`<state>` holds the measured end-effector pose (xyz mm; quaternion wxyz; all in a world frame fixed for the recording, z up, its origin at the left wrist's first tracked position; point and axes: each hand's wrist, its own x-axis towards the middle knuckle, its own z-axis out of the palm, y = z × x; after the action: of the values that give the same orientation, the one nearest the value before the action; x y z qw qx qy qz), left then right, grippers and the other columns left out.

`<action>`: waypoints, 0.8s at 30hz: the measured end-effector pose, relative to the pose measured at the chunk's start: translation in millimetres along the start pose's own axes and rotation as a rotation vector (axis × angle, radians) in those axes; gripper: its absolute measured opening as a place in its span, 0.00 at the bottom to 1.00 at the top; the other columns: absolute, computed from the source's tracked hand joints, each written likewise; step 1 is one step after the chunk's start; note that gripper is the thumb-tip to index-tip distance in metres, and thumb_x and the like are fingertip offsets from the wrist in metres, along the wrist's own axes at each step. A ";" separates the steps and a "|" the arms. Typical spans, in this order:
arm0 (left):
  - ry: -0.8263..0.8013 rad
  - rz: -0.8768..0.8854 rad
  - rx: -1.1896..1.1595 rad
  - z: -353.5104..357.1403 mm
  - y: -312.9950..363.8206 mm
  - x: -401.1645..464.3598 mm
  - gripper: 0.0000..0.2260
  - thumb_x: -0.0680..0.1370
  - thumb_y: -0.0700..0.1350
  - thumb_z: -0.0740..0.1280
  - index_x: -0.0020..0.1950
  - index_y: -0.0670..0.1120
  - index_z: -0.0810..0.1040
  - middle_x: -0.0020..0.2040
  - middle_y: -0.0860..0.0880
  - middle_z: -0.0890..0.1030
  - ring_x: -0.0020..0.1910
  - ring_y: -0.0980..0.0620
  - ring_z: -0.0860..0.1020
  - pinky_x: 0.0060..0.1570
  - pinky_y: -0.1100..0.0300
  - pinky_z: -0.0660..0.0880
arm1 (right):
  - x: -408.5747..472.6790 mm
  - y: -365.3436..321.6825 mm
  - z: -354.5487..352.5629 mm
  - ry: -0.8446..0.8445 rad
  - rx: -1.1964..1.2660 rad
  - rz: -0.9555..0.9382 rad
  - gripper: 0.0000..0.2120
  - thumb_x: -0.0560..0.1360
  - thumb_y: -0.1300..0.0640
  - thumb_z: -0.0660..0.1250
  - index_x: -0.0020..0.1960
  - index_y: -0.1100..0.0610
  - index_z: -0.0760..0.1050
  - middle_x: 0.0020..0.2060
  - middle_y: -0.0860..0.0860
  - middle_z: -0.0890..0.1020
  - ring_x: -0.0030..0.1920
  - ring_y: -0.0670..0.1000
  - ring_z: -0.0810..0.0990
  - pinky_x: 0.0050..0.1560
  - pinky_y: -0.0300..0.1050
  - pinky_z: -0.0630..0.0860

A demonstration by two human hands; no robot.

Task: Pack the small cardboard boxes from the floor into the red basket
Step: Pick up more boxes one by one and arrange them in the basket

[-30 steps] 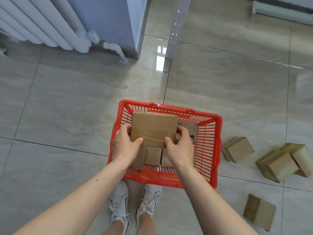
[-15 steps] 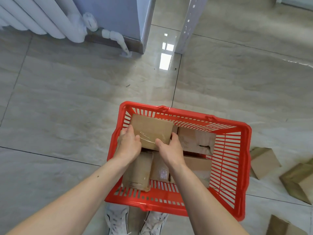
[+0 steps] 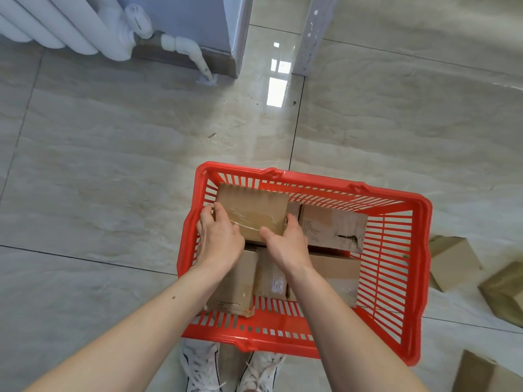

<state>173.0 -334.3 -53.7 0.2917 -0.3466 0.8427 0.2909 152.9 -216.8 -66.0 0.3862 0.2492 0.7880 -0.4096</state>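
The red basket (image 3: 396, 273) stands on the tiled floor in front of my feet. Inside its far left corner I hold a taped cardboard box (image 3: 252, 209). My left hand (image 3: 219, 240) grips its left side and my right hand (image 3: 284, 246) grips its right side. Several other cardboard boxes lie in the basket: one with a torn face (image 3: 334, 230) to the right, and others (image 3: 336, 274) nearer to me, partly hidden under my hands and forearms.
Three loose boxes lie on the floor right of the basket: one close by (image 3: 452, 265), one at the frame edge (image 3: 503, 292), one at the bottom right (image 3: 486, 376). A white radiator (image 3: 70, 26) and a wall corner (image 3: 235, 32) stand at the back left.
Both hands have lowered the taped box from above the basket down into its far left corner. My view has moved closer over the basket.
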 end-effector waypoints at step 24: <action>-0.129 0.344 0.019 -53.2 120.1 -178.9 0.27 0.80 0.47 0.61 0.78 0.45 0.60 0.78 0.46 0.61 0.77 0.47 0.59 0.75 0.52 0.55 | -185.3 24.2 -163.3 0.433 0.352 0.034 0.26 0.74 0.55 0.70 0.69 0.53 0.66 0.62 0.50 0.79 0.60 0.52 0.80 0.65 0.51 0.73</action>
<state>172.5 -226.0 140.0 0.2942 -0.1753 0.8718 0.3502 211.0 -81.0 133.5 0.1665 0.4071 0.7647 -0.4710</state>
